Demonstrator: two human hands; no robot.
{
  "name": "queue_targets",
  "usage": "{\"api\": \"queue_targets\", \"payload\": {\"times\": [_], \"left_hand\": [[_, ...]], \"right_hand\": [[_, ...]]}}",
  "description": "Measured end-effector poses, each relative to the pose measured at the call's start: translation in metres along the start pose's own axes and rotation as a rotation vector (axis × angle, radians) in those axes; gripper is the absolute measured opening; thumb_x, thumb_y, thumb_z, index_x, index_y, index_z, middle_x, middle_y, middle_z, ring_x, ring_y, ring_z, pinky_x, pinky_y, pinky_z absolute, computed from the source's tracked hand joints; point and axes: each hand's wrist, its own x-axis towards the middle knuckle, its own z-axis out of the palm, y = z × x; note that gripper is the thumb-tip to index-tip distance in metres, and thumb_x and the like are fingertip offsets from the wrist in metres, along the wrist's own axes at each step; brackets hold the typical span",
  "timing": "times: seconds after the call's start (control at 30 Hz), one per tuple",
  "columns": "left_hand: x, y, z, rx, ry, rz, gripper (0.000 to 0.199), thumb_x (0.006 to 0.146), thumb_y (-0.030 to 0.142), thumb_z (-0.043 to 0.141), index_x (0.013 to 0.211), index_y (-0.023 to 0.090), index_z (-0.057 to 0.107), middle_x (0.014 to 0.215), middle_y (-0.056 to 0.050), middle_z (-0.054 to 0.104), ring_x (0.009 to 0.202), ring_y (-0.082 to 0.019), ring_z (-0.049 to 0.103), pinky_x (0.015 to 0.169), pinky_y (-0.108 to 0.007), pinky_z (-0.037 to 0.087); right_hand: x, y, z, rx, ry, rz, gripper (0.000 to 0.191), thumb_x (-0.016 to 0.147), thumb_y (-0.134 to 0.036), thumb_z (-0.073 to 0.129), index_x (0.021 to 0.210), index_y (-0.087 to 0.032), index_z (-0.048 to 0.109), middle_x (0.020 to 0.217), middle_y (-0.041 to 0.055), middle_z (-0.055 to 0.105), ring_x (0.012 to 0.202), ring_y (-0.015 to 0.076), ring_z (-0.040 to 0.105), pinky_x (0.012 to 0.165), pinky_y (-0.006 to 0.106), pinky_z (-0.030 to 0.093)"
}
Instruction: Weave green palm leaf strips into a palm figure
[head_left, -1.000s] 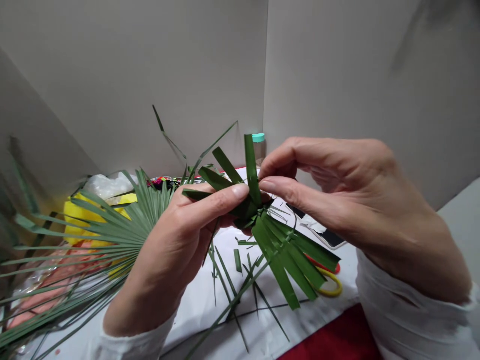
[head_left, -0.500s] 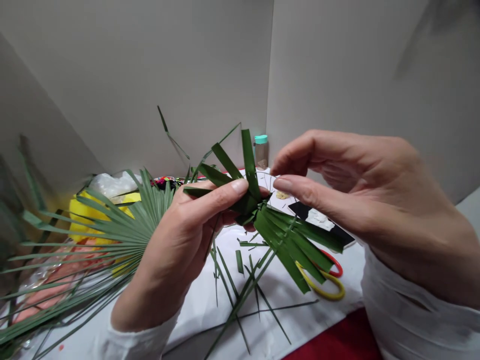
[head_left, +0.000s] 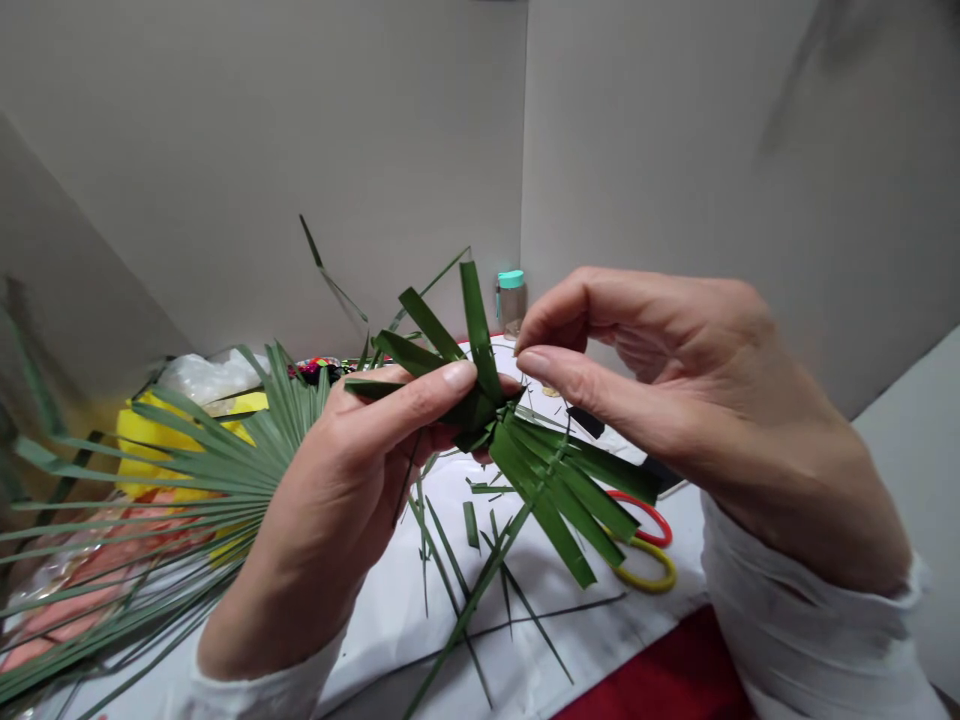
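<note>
My left hand (head_left: 352,470) grips a bundle of folded green palm-leaf strips (head_left: 551,500), its thumb pressed on top. Some strips stick up behind the thumb. Others fan out to the lower right, crossed by a narrow strip woven through them. Just right of the bundle's bound middle, my right hand (head_left: 660,370) has thumb and forefinger brought together in a pinch. A thin dark strand (head_left: 523,375) runs from those fingertips to the bundle; whether it is thread or wire I cannot tell.
Scissors with red and yellow handles (head_left: 649,580) lie under the fanned strips. Leaf scraps (head_left: 470,525) litter the white table cover (head_left: 390,630). A large fan palm leaf (head_left: 247,480) spreads at left over a yellow bag (head_left: 146,450). A teal-lidded bottle (head_left: 511,305) stands near the corner.
My right thumb and forefinger have drawn closer together near the strand. The whole view has shifted slightly, moving the hands and bundle leftward in the picture. My left hand keeps its hold.
</note>
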Motion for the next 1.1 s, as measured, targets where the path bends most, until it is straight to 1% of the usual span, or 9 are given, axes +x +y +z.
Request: {"api": "queue_targets", "payload": {"times": [0.17, 0.27, 0.4, 0.5, 0.6, 0.67, 0.73, 0.9, 1.1], "left_hand": [[0.002, -0.002, 0.001, -0.004, 0.000, 0.019, 0.022, 0.088, 0.018, 0.073, 0.068, 0.019, 0.080, 0.073, 0.002, 0.075, 0.071, -0.010, 0.064, 0.062, -0.015, 0.053], [0.003, -0.004, 0.000, 0.016, 0.006, 0.033, 0.017, 0.089, 0.023, 0.073, 0.075, 0.019, 0.083, 0.078, -0.001, 0.078, 0.074, -0.012, 0.066, 0.065, -0.017, 0.054], [0.004, -0.005, -0.004, 0.030, -0.012, 0.068, 0.012, 0.089, 0.029, 0.074, 0.091, 0.022, 0.085, 0.094, -0.002, 0.081, 0.086, -0.016, 0.071, 0.073, -0.021, 0.056], [0.004, -0.005, -0.007, 0.094, -0.059, 0.077, 0.012, 0.086, 0.027, 0.077, 0.096, 0.025, 0.084, 0.102, -0.003, 0.081, 0.097, -0.020, 0.071, 0.076, -0.024, 0.056], [0.006, -0.005, -0.008, 0.106, -0.051, 0.067, 0.009, 0.082, 0.022, 0.080, 0.089, 0.026, 0.084, 0.096, -0.001, 0.081, 0.091, -0.018, 0.070, 0.074, -0.024, 0.056], [0.007, -0.006, -0.007, 0.099, -0.047, 0.066, 0.011, 0.079, 0.018, 0.081, 0.087, 0.026, 0.083, 0.096, 0.000, 0.080, 0.088, -0.017, 0.069, 0.072, -0.023, 0.055], [0.007, -0.007, -0.006, 0.100, -0.058, 0.069, 0.013, 0.077, 0.015, 0.082, 0.085, 0.025, 0.082, 0.096, -0.001, 0.081, 0.087, -0.018, 0.070, 0.072, -0.024, 0.054], [0.003, -0.009, -0.003, 0.084, -0.006, 0.079, 0.011, 0.079, 0.013, 0.080, 0.084, 0.023, 0.082, 0.092, -0.002, 0.081, 0.093, -0.020, 0.071, 0.087, -0.028, 0.056], [0.002, -0.011, -0.003, 0.084, 0.000, 0.050, 0.017, 0.074, 0.007, 0.082, 0.074, 0.023, 0.078, 0.078, 0.003, 0.072, 0.075, -0.014, 0.064, 0.073, -0.022, 0.053]], "right_hand": [[-0.002, 0.001, -0.005, 0.069, -0.047, 0.025, 0.005, 0.088, -0.021, 0.076, 0.084, -0.020, 0.073, 0.075, -0.0059, 0.069, 0.069, 0.0100, 0.060, 0.063, 0.026, 0.047], [-0.005, 0.001, -0.006, 0.067, -0.082, 0.043, 0.007, 0.089, -0.023, 0.075, 0.084, -0.019, 0.074, 0.073, -0.0059, 0.069, 0.066, 0.0093, 0.059, 0.065, 0.025, 0.048], [-0.005, 0.002, -0.004, 0.055, -0.013, 0.037, 0.012, 0.092, -0.028, 0.073, 0.083, -0.020, 0.074, 0.073, -0.0063, 0.070, 0.064, 0.0081, 0.058, 0.060, 0.025, 0.046], [-0.004, 0.002, -0.002, 0.051, 0.059, 0.017, 0.011, 0.092, -0.023, 0.070, 0.082, -0.020, 0.072, 0.072, -0.0072, 0.067, 0.062, 0.0068, 0.055, 0.059, 0.025, 0.045], [-0.003, 0.002, 0.000, 0.049, 0.147, -0.025, 0.011, 0.092, -0.020, 0.071, 0.081, -0.019, 0.070, 0.072, -0.0069, 0.065, 0.064, 0.0069, 0.055, 0.060, 0.024, 0.045], [-0.003, 0.001, 0.000, 0.045, 0.176, -0.068, 0.012, 0.091, -0.021, 0.073, 0.080, -0.020, 0.069, 0.073, -0.0062, 0.066, 0.066, 0.0077, 0.056, 0.060, 0.025, 0.045], [-0.003, 0.002, 0.000, 0.051, 0.152, -0.096, 0.011, 0.091, -0.022, 0.074, 0.081, -0.021, 0.069, 0.074, -0.0056, 0.067, 0.066, 0.0089, 0.057, 0.060, 0.026, 0.045], [-0.002, 0.003, 0.000, 0.098, 0.056, -0.060, 0.008, 0.087, -0.020, 0.078, 0.083, -0.022, 0.071, 0.074, -0.0049, 0.068, 0.067, 0.0115, 0.059, 0.058, 0.028, 0.043], [-0.003, 0.005, -0.002, 0.154, 0.052, -0.035, 0.009, 0.085, -0.015, 0.079, 0.083, -0.021, 0.073, 0.076, -0.0077, 0.070, 0.070, 0.0073, 0.060, 0.062, 0.022, 0.045]]}}
